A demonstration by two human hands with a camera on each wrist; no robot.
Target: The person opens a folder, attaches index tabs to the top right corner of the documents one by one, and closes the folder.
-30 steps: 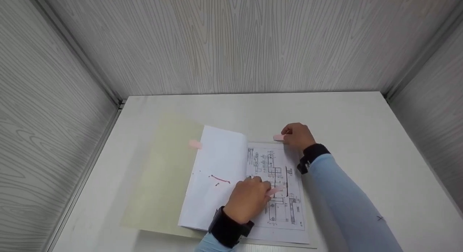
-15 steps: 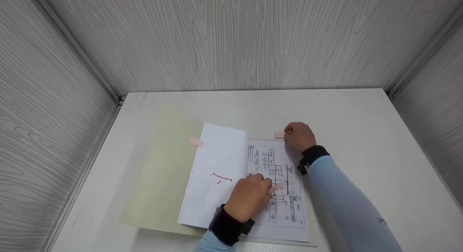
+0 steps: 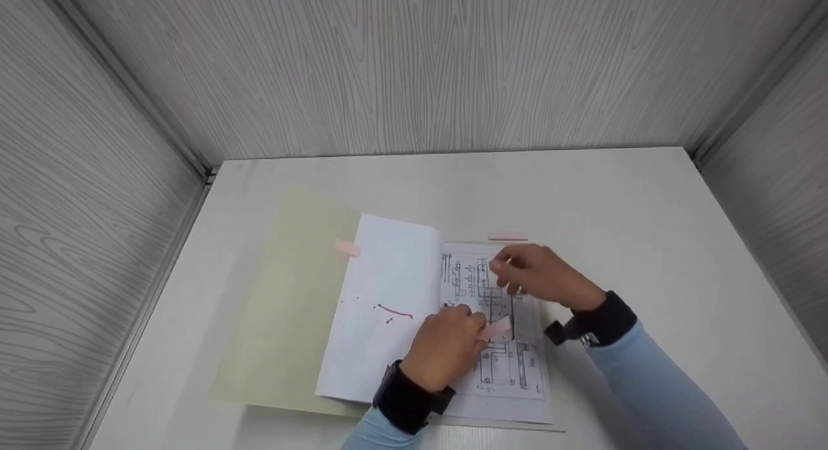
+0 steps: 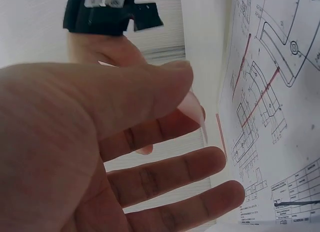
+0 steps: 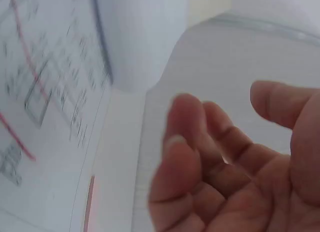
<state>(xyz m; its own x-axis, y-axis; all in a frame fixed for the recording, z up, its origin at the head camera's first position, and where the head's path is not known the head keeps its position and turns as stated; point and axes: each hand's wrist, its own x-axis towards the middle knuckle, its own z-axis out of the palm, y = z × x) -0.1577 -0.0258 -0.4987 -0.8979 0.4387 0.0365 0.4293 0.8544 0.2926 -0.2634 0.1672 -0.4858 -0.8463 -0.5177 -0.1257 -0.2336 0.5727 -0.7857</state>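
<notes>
An open booklet of technical drawings lies on the white table, its printed page (image 3: 514, 398) to the right and a white turned leaf (image 3: 394, 269) to the left. Over the printed page my left hand (image 3: 446, 346) pinches a pale pink sticky tab (image 3: 497, 329) between thumb and index finger; the left wrist view shows this tab (image 4: 192, 110) too. My right hand (image 3: 540, 275) hovers over the page's upper part, holding nothing, thumb apart from the loosely bent fingers in the right wrist view. A pink strip (image 3: 508, 236) lies at the page's top edge.
The pale yellow-green cover (image 3: 272, 327) spreads at the left, with another pink tab (image 3: 347, 247) sticking out from the leaf's outer edge. Grey wood-grain panels (image 3: 414, 68) stand behind the table and at both sides.
My right hand has let go of the pink strip at the page's top edge and moved down over the page. My left hand still pinches its sticky tab in nearly the same place.
</notes>
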